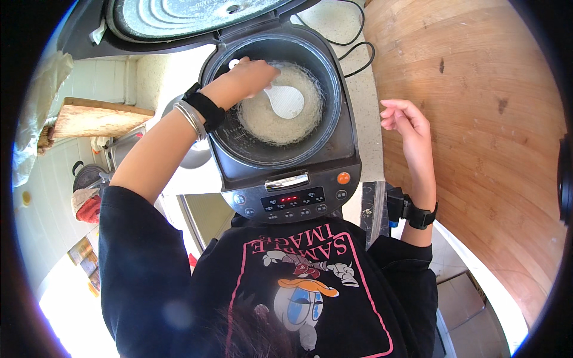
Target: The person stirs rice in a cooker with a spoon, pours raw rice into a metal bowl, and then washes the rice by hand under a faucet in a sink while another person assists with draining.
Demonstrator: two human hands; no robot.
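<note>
A black rice cooker stands before me with its lid raised at the far side. Inside its dark inner pot lies a bed of whitish rice. My left hand reaches over the pot and grips the handle of a white rice paddle. The paddle's blade is over the rice; whether it touches the grains I cannot tell. My right hand holds nothing, its fingers loosely bent, to the right of the cooker by the edge of a wooden surface.
Behind the cooker, on its right, a black cord loops over the speckled countertop. Partly hidden under my left arm is a metal pot. Farther left are a wooden board, a pan and a red-and-white cloth.
</note>
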